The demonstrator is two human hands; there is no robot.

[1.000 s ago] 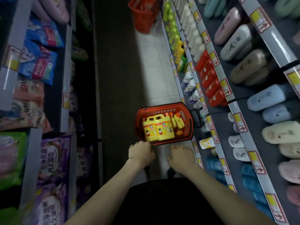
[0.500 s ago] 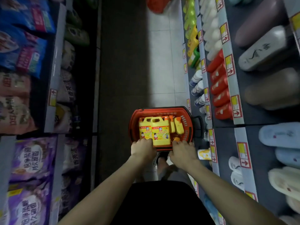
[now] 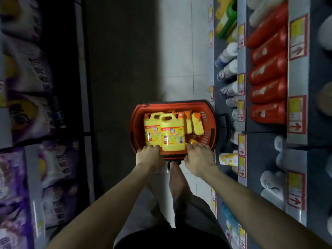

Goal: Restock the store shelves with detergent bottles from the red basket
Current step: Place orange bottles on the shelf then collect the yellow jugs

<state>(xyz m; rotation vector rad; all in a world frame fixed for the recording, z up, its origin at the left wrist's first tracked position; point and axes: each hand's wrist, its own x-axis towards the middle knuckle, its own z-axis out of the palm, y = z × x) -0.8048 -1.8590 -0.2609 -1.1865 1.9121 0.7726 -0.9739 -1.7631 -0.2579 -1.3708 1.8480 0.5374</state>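
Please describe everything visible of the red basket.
The red basket looks like plastic: oval, with slotted walls and a black handle folded down on its right. It sits upright in the aisle on the tiled floor, close to the right-hand shelves. It holds two large yellow detergent jugs and smaller orange-capped yellow bottles. The left hand and right hand grip its near rim.

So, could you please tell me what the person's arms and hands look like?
Both arms, left arm and right arm, are bare, with no sleeves in view. The left hand and right hand wear no gloves; no watch, ring or bracelet shows in this dim, blurry view.
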